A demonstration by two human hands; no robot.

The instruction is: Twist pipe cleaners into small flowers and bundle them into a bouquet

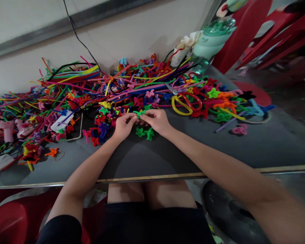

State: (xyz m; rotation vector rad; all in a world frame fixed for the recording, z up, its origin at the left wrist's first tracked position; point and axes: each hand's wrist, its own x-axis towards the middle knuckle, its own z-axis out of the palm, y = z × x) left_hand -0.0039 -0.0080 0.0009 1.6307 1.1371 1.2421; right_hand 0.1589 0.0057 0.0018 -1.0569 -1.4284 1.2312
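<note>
Both hands meet over the middle of a dark grey table (147, 156). My left hand (124, 126) and my right hand (156, 121) pinch a small green pipe-cleaner flower (139, 113) between their fingertips. Two finished green pipe-cleaner flowers (145, 133) lie on the table just under the hands. A heap of small twisted flowers in red, purple and yellow (103, 122) sits directly left of my left hand.
A wide pile of coloured pipe cleaners (96, 83) covers the back of the table against the wall. Scissors with yellow and red handles (185, 101) lie right of the hands. A green bottle (213, 37) stands at the back right, with red plastic chairs (264, 30) beyond.
</note>
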